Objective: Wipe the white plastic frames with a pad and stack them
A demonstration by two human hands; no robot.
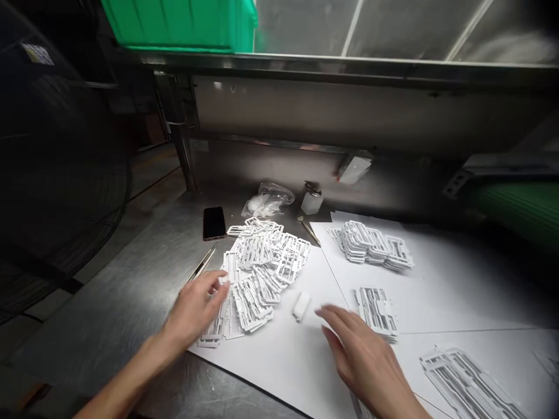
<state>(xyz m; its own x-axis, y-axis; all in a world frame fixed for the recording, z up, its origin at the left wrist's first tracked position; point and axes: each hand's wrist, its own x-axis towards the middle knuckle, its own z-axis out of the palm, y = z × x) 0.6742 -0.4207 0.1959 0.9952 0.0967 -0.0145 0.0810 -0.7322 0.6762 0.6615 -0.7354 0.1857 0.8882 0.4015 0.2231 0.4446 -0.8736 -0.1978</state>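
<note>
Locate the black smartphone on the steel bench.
Head view: the black smartphone lies on the steel bench, just left of the pile of white plastic frames, a clear plastic bag beyond it.

Left hand: the left hand [196, 308], fingers curled, at the edge of a heap of white plastic frames [262, 273].
Right hand: the right hand [358, 355], fingers spread, just beside a small white block [301, 305].
Surface: white paper sheets [279, 366] on a steel bench [109, 297].
Nearby: two stacked frame piles [371, 247], a black phone [213, 223], metal tweezers [203, 263], a small bottle [312, 201], a plastic bag [267, 199].
</note>
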